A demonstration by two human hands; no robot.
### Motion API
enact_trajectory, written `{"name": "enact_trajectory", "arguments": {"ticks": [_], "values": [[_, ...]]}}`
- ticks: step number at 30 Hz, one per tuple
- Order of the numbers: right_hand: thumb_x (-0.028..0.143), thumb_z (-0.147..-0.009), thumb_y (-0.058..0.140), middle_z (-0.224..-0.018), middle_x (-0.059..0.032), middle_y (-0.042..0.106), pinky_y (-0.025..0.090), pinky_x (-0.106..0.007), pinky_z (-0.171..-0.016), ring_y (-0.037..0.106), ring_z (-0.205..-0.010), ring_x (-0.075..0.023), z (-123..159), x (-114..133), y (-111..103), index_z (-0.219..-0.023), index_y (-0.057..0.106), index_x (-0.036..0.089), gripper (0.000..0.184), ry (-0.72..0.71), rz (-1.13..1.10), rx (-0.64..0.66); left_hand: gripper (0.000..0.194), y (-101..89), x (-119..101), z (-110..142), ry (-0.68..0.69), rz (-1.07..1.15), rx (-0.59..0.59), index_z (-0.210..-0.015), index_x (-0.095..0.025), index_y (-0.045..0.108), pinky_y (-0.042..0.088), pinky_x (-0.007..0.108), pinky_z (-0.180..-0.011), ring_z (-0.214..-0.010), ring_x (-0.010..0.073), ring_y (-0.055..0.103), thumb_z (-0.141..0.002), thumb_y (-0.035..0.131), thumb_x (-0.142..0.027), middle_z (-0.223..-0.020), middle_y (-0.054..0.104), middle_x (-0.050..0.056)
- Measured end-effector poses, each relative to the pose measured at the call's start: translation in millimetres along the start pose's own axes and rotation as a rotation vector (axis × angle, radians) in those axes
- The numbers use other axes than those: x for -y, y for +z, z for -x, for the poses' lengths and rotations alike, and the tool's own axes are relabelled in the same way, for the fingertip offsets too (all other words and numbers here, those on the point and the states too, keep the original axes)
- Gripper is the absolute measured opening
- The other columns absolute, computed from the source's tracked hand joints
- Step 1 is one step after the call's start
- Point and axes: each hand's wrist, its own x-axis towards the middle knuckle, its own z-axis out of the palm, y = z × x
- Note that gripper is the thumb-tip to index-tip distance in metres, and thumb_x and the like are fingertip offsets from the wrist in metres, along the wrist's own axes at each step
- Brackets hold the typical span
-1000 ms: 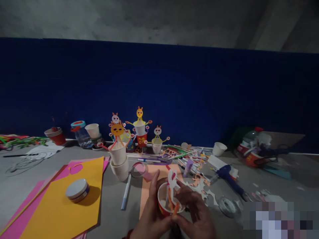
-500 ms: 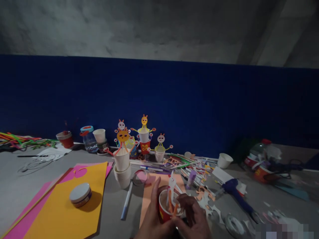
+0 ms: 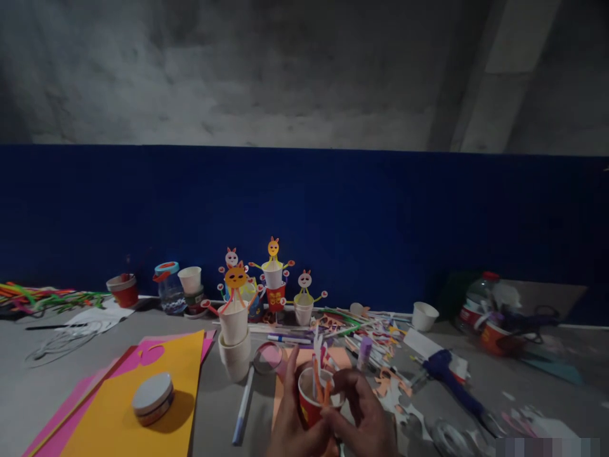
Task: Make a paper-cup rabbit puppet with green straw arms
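Note:
My left hand (image 3: 297, 416) wraps around the side of a red paper cup (image 3: 310, 411) with a white rim, low in the middle of the view. Inside the cup stand white and orange strips (image 3: 318, 374), rising above the rim. At the cup's right rim, the thumb and forefinger of my right hand (image 3: 364, 419) close on an orange strip; the exact contact is partly hidden by the fingers. Beneath the hands lies a sheet of peach paper (image 3: 281, 393). Beyond it stand paper-cup figures with animal faces, the nearest an orange-faced figure (image 3: 235, 277) on stacked white cups (image 3: 235, 362).
On the left, a white-lidded jar (image 3: 152, 400) sits on yellow paper (image 3: 109, 419). A marker (image 3: 243, 406) and a tape ring (image 3: 268, 358) lie nearer the middle. Right of my hands are a purple glue stick (image 3: 365, 351), paper scraps (image 3: 404, 403) and a blue glue gun (image 3: 447, 374).
The view has tilted slightly upward, so the table sits lower in it. Both hands still hold the cup and strip, with the right fingers shifted slightly at the rim.

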Motion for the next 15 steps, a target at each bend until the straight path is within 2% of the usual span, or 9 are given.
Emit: {"name": "enact_trajectory", "arguments": {"ticks": [4,10,12,15], "values": [[0.038,-0.069,0.085,-0.083,-0.0001,0.067,0.052,-0.025,-0.075,0.066,-0.082,-0.0203,-6.9,13.4,6.3,-0.088,0.065,0.024,0.031,-0.012,-0.03,0.028,0.105,-4.6,-8.1,-0.4,0.053,-0.094,-0.066,-0.157,-0.024,0.012,0.041,0.041,-0.109,-0.128,0.0331,0.056,-0.076,0.074,-0.051,-0.139,0.058,0.013],[0.044,-0.069,0.083,-0.081,-0.0002,0.063,0.053,-0.027,-0.074,0.065,-0.079,-0.021,-17.0,8.6,8.1,-0.086,0.062,0.024,0.033,0.025,-0.114,-0.012,0.108,-5.9,-25.2,-13.7,0.03,-0.168,-0.028,-0.159,-0.023,0.011,0.049,0.044,-0.103,-0.126,0.0366,0.057,-0.075,0.077,-0.039,-0.136,0.06,0.015],[0.042,-0.069,0.084,-0.08,0.0008,0.063,0.052,-0.026,-0.073,0.065,-0.079,-0.0198,-19.9,2.7,5.4,-0.085,0.062,0.025,0.032,0.033,-0.128,-0.043,0.111,-4.4,-24.5,-20.7,0.034,-0.174,-0.012,-0.158,-0.023,0.012,0.049,0.043,-0.103,-0.126,0.0364,0.057,-0.072,0.08,-0.041,-0.135,0.06,0.015],[0.04,-0.067,0.085,-0.08,0.0005,0.065,0.052,-0.025,-0.07,0.065,-0.077,-0.0195,-21.0,-6.2,0.7,-0.086,0.063,0.025,0.033,0.045,-0.112,-0.065,0.116,-1.9,-14.8,-28.9,0.057,-0.121,0.013,-0.158,-0.026,0.012,0.049,0.04,-0.102,-0.12,0.0331,0.061,-0.068,0.08,-0.055,-0.131,0.062,0.013]]}}
